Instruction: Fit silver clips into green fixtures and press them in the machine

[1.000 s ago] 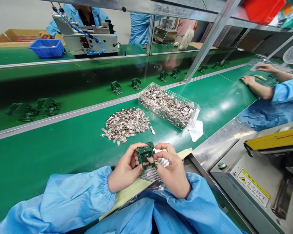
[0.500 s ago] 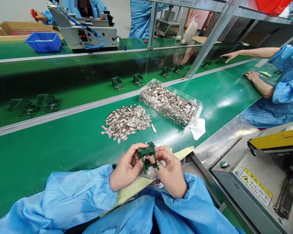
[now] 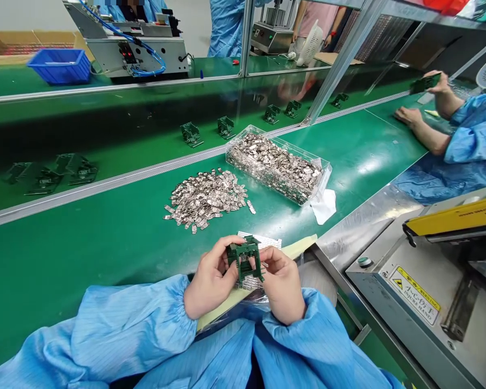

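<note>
My left hand (image 3: 211, 281) is closed around the left side of a small green plastic housing (image 3: 244, 258) with an open middle, held above the bench edge near my lap. At the housing's right side, my right hand (image 3: 282, 281) has its thumb and fingertips pressed together against it; any small part between them is hidden. Beneath both hands lies a pale yellow strip (image 3: 302, 247) with a sheet of small silvery pieces (image 3: 267, 240). Farther forward is a loose pile of small metal plates (image 3: 206, 197). Behind it to the right stands a clear plastic box (image 3: 324, 181) full of similar plates.
Several green housings (image 3: 191, 134) sit on the lower channel past a metal rail (image 3: 125, 175). A white scrap (image 3: 324, 207) lies by the box. To my right is a grey machine (image 3: 389, 297) with a warning label. A co-worker's hand (image 3: 438, 84) holds a green part at far right.
The view has shifted slightly. My hands still hold the housing, which has turned a little. The co-worker at right has lifted a green part from the channel.
</note>
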Motion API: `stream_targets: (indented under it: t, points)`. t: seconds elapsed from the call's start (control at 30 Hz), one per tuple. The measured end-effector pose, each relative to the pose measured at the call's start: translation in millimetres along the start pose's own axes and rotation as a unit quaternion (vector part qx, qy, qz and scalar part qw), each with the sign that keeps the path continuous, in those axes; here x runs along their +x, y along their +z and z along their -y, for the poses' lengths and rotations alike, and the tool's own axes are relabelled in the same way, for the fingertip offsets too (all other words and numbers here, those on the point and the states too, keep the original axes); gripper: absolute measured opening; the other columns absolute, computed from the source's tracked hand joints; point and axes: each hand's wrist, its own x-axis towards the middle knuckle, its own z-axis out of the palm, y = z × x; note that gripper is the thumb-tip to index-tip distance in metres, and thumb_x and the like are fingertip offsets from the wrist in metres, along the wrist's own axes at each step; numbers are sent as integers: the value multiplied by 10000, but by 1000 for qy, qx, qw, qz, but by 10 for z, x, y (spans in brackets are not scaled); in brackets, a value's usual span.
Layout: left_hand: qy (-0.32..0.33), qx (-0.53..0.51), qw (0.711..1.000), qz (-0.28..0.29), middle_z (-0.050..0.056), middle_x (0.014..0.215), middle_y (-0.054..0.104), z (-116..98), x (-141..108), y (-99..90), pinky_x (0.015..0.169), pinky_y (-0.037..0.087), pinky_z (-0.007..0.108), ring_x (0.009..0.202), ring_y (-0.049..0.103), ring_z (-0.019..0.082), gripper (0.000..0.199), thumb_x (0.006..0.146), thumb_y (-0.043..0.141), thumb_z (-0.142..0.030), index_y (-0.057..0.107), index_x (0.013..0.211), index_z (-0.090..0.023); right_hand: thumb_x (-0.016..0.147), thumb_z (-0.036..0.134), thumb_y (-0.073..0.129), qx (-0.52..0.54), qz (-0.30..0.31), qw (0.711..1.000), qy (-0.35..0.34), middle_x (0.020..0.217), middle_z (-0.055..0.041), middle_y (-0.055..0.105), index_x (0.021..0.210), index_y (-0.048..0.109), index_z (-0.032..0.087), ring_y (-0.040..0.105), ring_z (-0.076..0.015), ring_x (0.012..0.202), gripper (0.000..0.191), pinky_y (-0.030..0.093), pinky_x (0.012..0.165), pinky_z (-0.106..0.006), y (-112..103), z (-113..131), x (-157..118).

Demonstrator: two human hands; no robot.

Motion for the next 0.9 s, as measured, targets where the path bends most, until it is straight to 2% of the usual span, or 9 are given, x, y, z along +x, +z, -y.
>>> stream_targets:
  t: [0.2, 0.3, 0.43, 0.53, 0.6, 0.67, 0.73, 0.9]
  points:
    - [-9, 12, 1000, 7, 16, 866, 631, -59, -59, 116, 653, 485, 208, 726, 579, 122, 243, 899, 579, -255, 556, 1134, -196, 550, 317, 899, 41, -27, 999, -12, 607, 11, 625, 615, 609, 190, 532, -124, 561, 323, 440, 497, -209, -46, -43, -155]
    - [-15, 10, 1000, 22, 16, 861, 639, -105, -85, 193, 648, 498, 215, 718, 593, 126, 260, 878, 596, -241, 564, 1131, -192, 586, 345, 885, 36, -30, 999, -24, 599, 14, 617, 625, 597, 194, 538, -125, 556, 327, 453, 508, -217, -152, -15, -223]
    - [-39, -18, 996, 72, 36, 925, 647, -151, -1, 270, 706, 535, 249, 785, 623, 147, 302, 870, 625, -299, 560, 1146, -193, 709, 466, 805, -8, -26, 999, -40, 683, -7, 646, 753, 642, 190, 588, -137, 612, 323, 501, 593, -247, -529, -41, -306]
    - [-56, -44, 994, 85, 63, 1010, 642, -110, 174, 339, 771, 558, 282, 877, 637, 169, 363, 853, 652, -348, 541, 1158, -184, 768, 592, 716, -55, -93, 993, -37, 734, -24, 660, 855, 667, 193, 615, -151, 626, 412, 529, 633, -281, -830, -222, -380]
    - [-58, -54, 994, 75, 61, 997, 640, -33, 303, 410, 783, 566, 287, 886, 640, 170, 413, 818, 688, -353, 522, 1153, -176, 783, 658, 658, -90, -78, 993, -23, 720, -39, 667, 854, 686, 186, 607, -157, 600, 478, 527, 603, -288, -921, -399, -406]
    - [-69, -76, 992, 72, 51, 956, 639, 62, 403, 490, 765, 582, 297, 854, 650, 169, 466, 784, 714, -361, 493, 1149, -174, 803, 684, 610, -110, -19, 994, -20, 719, -55, 684, 859, 703, 182, 608, -166, 601, 513, 524, 589, -294, -904, -570, -396]
    - [-88, -101, 988, 78, 43, 935, 637, 144, 457, 554, 727, 597, 308, 807, 661, 167, 502, 771, 717, -377, 462, 1156, -179, 824, 672, 588, -112, 14, 993, -36, 702, -54, 686, 830, 700, 184, 609, -169, 603, 501, 519, 588, -293, -822, -700, -355]
    - [-85, -105, 988, 77, 48, 946, 640, 215, 457, 580, 727, 603, 319, 797, 671, 167, 515, 770, 723, -387, 459, 1161, -179, 889, 590, 523, -131, 8, 987, -96, 599, -16, 594, 669, 625, 198, 543, -150, 560, 461, 454, 557, -276, -692, -820, -265]
